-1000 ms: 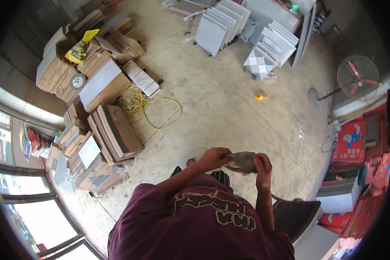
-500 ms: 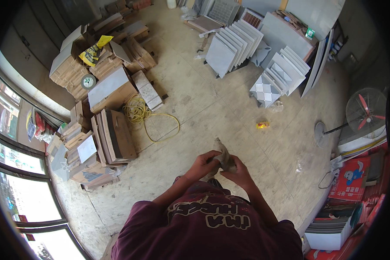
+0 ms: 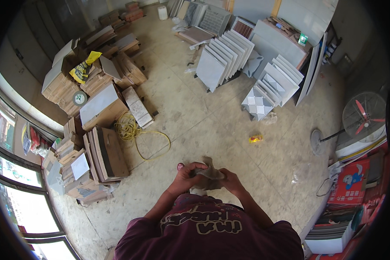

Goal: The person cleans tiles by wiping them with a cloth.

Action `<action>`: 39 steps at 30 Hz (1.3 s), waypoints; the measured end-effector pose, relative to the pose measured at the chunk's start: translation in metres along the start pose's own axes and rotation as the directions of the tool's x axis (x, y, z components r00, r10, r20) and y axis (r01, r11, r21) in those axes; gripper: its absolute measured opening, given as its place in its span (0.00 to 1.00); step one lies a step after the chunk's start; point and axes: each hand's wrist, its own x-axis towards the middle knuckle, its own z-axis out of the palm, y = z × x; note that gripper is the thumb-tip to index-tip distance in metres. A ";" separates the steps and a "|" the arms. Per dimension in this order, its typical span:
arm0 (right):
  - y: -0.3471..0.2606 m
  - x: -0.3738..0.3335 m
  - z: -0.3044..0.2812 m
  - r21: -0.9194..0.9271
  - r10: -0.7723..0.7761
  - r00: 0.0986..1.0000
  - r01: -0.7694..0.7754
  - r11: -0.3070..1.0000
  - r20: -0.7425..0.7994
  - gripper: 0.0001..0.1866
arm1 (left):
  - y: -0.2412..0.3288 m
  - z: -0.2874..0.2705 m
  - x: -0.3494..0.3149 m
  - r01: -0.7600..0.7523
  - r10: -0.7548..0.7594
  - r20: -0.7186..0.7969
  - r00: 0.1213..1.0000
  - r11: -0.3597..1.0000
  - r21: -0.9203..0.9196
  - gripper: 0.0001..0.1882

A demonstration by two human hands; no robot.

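A limp grey-brown cloth hangs in front of my body, bunched between my two hands. My left hand is closed on its left side, thumb and fingers pinching a fold. On the opposite side, my right hand grips the cloth's edge with bent fingers. The lower part of the cloth droops toward my shirt. Whether it is a rag or a glove I cannot tell.
Stacked cartons and a coiled yellow hose lie to the left. Racks of tiles stand ahead. A yellow packet lies on the floor, with a standing fan and red boxes at right.
The cloth has come lower and nearer my body and is spread wider between my hands. Both hands have moved down with it, still holding on. The view has shifted slightly.
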 end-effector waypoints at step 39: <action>-0.206 0.629 -0.239 0.140 -0.160 0.987 0.162 0.977 -0.028 0.23 | 0.112 -0.299 0.527 0.251 -0.165 -0.266 0.950 0.910 0.330 0.12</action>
